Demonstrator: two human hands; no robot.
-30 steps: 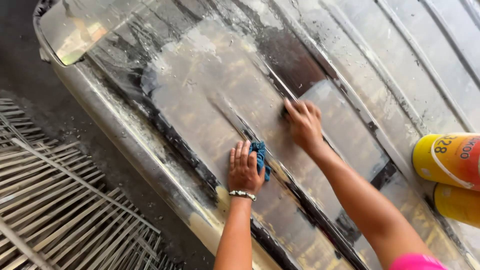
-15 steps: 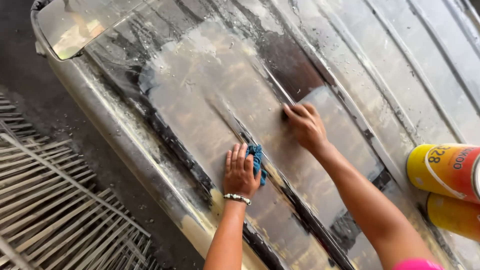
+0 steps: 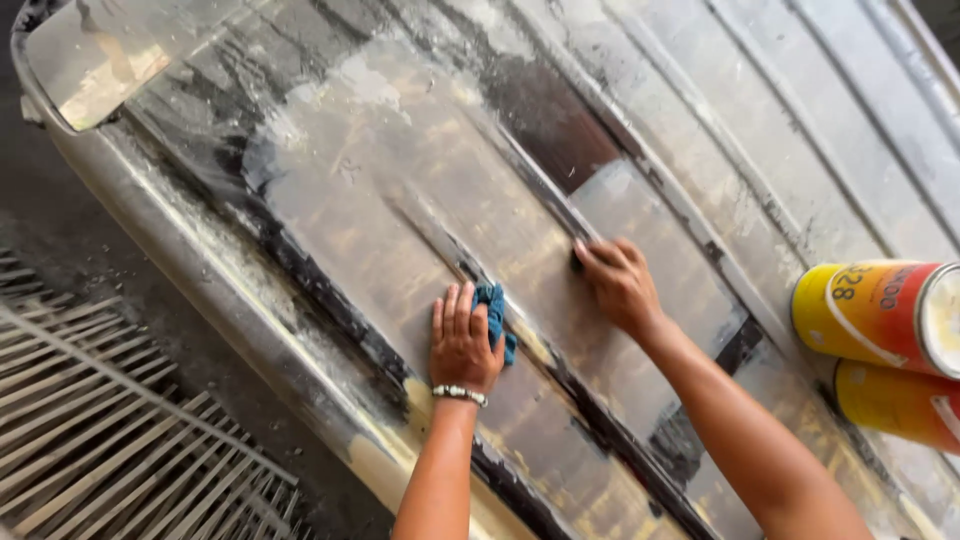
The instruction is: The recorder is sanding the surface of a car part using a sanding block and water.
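My left hand (image 3: 462, 340) lies flat, fingers together, pressing a blue cloth (image 3: 494, 312) against a worn, ribbed metal hull surface (image 3: 380, 190). A beaded bracelet sits on that wrist. My right hand (image 3: 617, 282) rests on the same surface a little to the right, fingertips against a raised rib (image 3: 540, 190); whether something small is under the fingers is hidden. The surface is patchy, with sanded pale areas and dark peeling paint.
Two yellow and red tin cans (image 3: 880, 310) lie on their sides on the hull at the right edge. A wooden slatted rack (image 3: 110, 440) lies on the dark ground at lower left. The hull's rounded rim (image 3: 230, 290) runs diagonally past my left arm.
The view has shifted slightly. Both hands stay on the hull; the left hand with the cloth has slid a little along the rib.
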